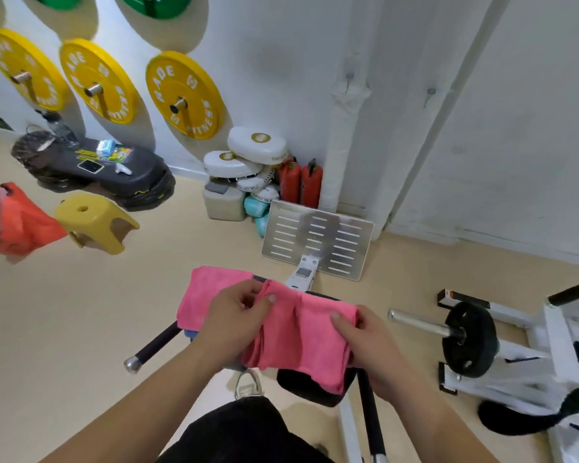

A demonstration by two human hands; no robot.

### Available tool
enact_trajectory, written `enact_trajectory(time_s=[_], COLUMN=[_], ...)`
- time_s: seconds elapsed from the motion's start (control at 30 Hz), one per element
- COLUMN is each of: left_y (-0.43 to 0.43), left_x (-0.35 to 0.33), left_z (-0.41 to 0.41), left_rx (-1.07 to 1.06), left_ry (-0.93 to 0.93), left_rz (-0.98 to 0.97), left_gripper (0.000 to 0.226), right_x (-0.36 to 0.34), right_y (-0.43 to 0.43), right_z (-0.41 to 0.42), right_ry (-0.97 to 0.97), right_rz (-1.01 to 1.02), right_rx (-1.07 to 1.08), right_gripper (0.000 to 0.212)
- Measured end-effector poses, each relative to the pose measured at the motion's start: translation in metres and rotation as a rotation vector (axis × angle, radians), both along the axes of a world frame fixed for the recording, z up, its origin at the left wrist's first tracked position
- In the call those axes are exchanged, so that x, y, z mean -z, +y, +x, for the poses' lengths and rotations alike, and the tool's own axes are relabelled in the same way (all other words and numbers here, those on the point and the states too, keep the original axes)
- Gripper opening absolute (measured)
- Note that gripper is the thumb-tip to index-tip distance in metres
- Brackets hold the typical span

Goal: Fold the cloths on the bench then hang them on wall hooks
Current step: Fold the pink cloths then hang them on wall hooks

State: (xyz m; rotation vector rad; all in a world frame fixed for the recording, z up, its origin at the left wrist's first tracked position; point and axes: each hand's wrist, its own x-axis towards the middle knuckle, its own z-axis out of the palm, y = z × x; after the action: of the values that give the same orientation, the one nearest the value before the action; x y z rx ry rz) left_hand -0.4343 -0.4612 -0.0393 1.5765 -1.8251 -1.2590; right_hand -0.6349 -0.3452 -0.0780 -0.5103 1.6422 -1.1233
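pink cloth [301, 332] on bench [315, 389], pinched between both hands' fingers [264, 300]

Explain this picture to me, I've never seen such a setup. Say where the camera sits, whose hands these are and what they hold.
There is no machine here. One wide-angle camera sits on a person's head and looks down at their own two bare hands. The left hand pinches a fold of a pink cloth, and the right hand grips its right end. The cloth lies across a black padded gym bench. Beyond are yellow weight plates and, further right, two small wall hooks.
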Motion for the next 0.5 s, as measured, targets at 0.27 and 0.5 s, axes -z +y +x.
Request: enact_trajectory(time_s=[0.27, 0.5], left_y=[0.005, -0.041], left_x=[-0.01, -0.011], left_z=[-0.003, 0.044], left_rx=[0.134, 0.404], left_ry=[0.096, 0.143], left_rz=[-0.127, 0.003], left_gripper=[0.012, 0.023], right_x=[-0.037, -0.044], right_y=[-0.053, -0.107], right_z=[0.078, 0.109], right_ry=[-0.21, -0.278], right_rz=[-0.058, -0.024], right_rx=[0.026, 0.144], right_gripper=[0.028, 0.03])
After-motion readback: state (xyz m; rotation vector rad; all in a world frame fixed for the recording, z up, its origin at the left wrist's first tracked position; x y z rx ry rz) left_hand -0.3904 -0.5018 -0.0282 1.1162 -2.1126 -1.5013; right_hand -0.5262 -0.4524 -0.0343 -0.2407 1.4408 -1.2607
